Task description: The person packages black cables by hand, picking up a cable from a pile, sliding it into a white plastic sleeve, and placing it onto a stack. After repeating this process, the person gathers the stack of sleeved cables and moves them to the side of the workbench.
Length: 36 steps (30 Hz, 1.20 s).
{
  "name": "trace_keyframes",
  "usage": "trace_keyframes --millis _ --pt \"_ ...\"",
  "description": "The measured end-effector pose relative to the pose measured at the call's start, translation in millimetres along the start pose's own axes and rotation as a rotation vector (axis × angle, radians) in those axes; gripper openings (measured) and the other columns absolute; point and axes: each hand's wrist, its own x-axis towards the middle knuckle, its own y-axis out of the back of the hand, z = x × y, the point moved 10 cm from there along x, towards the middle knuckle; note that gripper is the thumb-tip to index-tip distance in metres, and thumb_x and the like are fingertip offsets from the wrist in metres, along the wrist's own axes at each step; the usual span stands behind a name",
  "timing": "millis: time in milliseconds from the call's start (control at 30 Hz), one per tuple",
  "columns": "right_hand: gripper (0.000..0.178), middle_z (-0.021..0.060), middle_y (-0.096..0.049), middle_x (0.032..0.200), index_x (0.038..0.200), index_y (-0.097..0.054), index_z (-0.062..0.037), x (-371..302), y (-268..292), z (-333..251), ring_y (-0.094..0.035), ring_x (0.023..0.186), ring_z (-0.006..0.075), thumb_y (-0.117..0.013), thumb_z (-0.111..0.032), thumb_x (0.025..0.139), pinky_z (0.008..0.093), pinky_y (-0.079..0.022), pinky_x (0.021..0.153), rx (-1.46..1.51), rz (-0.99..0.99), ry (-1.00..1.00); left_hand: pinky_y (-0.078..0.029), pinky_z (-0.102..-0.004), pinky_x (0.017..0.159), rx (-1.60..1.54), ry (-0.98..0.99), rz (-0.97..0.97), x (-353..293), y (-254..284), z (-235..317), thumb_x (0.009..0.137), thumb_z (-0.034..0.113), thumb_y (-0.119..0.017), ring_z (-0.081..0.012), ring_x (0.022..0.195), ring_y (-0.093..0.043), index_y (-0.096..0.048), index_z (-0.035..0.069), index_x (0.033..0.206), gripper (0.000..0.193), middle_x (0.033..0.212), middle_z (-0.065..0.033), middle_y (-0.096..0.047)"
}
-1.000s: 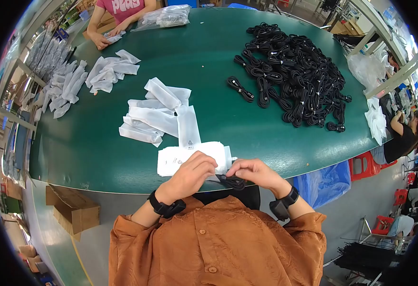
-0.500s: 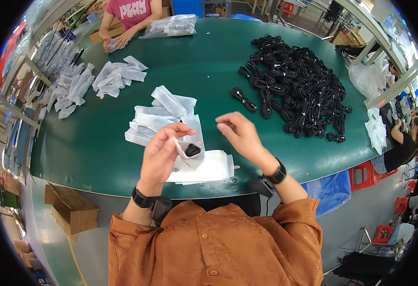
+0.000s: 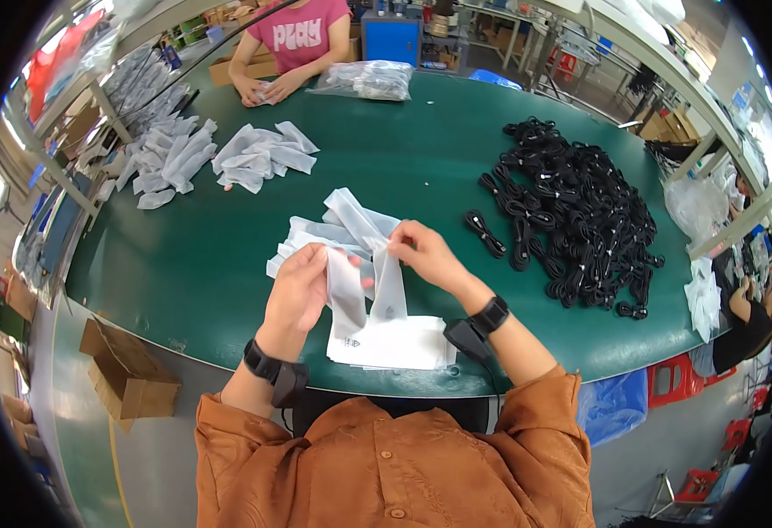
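Note:
My left hand (image 3: 301, 286) has its fingers closed on a frosted white plastic bag (image 3: 345, 292), which hangs down over the table. Thumb and fingers of my right hand (image 3: 428, 258) pinch the upper edge of a frosted strip (image 3: 389, 289) beside it. Whether both strips belong to one bag, I cannot tell. No cable shows in the held plastic now. Just beyond my hands lies a small heap of filled frosted bags (image 3: 348, 214). Under them, near the table's front edge, is a stack of flat white bags (image 3: 393, 345).
A large pile of bundled black cables (image 3: 571, 211) covers the right of the green table (image 3: 386, 141), with one bundle (image 3: 485, 232) apart. More frosted bags (image 3: 265, 157) lie at the far left. A co-worker (image 3: 298, 44) handles a bag across the table. A cardboard box (image 3: 131, 374) stands on the floor.
My right hand, previously apart with nothing in it, now pinches frosted plastic. The black cable seen in the bag's mouth is out of sight. The whole view has shifted.

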Motion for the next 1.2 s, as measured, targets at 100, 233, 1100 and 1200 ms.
trace_keyframes --millis 100,233,1100,1200 --pt "0.014 0.0015 -0.061 0.081 0.099 -0.059 -0.0019 8 10 -40 -0.055 0.071 0.0098 -0.065 -0.013 0.094 0.0241 -0.047 0.065 0.075 0.021 0.012 -0.052 -0.0449 0.098 -0.099 -0.001 0.111 19 25 -3 0.102 0.008 -0.047 -0.0301 0.108 -0.064 -0.056 -0.004 0.111 0.017 0.105 -0.0146 -0.063" --pt "0.016 0.0026 -0.060 0.088 0.103 -0.058 -0.0028 40 -5 -52 -0.058 0.079 0.0107 -0.066 -0.013 0.094 0.0246 -0.049 0.071 0.091 0.055 0.059 -0.048 -0.0454 0.103 -0.152 -0.221 0.275 45 124 -14 0.101 0.007 -0.051 -0.0327 0.117 -0.060 -0.053 -0.006 0.121 0.024 0.122 -0.0160 -0.060" --pt "0.105 0.0243 -0.014 0.163 0.160 -0.015 -0.0177 93 -151 20 -0.019 0.147 0.0500 -0.076 -0.052 0.081 0.0530 -0.025 0.119 -0.516 -0.637 0.297 -0.051 -0.0510 0.092 2.163 -0.224 0.016 -5 106 -6 0.081 0.032 -0.077 -0.0523 0.103 -0.054 -0.035 0.026 0.153 0.083 0.150 -0.0363 -0.026" --pt "0.100 0.0214 -0.020 0.162 0.158 -0.024 -0.0199 130 -178 8 -0.029 0.143 0.0485 -0.077 -0.050 0.079 0.0527 -0.033 0.114 -0.572 -0.610 0.381 -0.051 -0.0518 0.092 2.221 -0.187 0.144 1 135 16 0.081 0.032 -0.077 -0.0533 0.104 -0.053 -0.036 0.025 0.153 0.083 0.151 -0.0366 -0.025"
